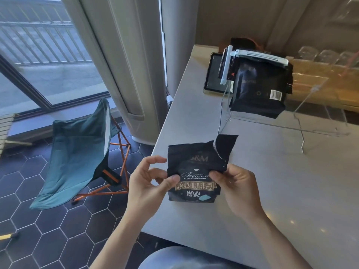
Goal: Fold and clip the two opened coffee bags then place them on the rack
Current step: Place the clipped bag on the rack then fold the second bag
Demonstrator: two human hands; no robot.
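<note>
Coffee bag in hand: black "Treasure Blue Mountain" coffee bag [194,177], upright on the countertop [262,191] near its front-left corner, directly ahead of the person, held between both hands.
Bag top: torn open, ragged; 1 loose flap [226,146] sticks up at the top-right corner. Not folded yet, no clip on it.
Long axis: bottom edge near the body, open mouth pointing away toward the rack; the fold line would run left-right, across the span between the 2 hands.
Left hand: left hand [149,183] pinches the bag's left edge at mid-height, thumb on the front face, other fingers curled loosely, index raised off the bag.
Right hand: right hand [238,183] pinches the right edge at about the same height, thumb on the front, fingers behind.
Nearer hand: both equally near; grips roughly symmetric.
Second bag: clipped coffee bag [258,88] already sits on the clear acrylic rack [303,123], white sealing clip [260,56] across its top.
Spare clip: another white clip [227,65] stands at the rack's left end, well beyond the hands; likely the right hand's reach.
Progress: my read, 1 of 2 bags done.
Next: likely roll the top down toward the body, flatten the flap first.
</note>
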